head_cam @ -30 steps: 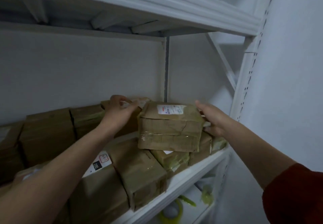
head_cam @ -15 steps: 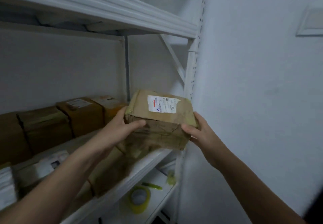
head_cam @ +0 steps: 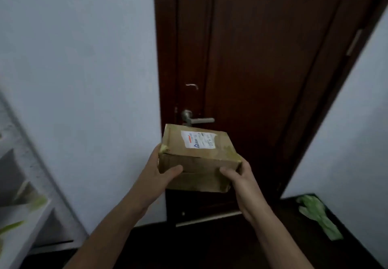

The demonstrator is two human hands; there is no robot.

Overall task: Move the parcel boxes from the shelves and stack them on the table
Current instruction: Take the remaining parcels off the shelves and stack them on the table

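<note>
The parcel box (head_cam: 199, 163) is matt brown cardboard, creased and a little crumpled along its front face, with a smooth white paper label (head_cam: 198, 142) on top and glossy yellowish tape (head_cam: 164, 148) wrinkled over its corners. Behind it the door (head_cam: 262, 59) is dark reddish-brown wood with a smooth, faintly sheened finish, and its lever handle (head_cam: 200, 120) is dull brushed metal. The wall (head_cam: 84, 80) is pale matt paint, and the shelf frame (head_cam: 31, 163) at the left looks white-painted, scuffed and speckled.

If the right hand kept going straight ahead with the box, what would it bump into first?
Probably the dark brown wooden door, straight behind the brown cardboard parcel box the right hand grips. Nothing else shows between them, though depth is unclear.
</note>
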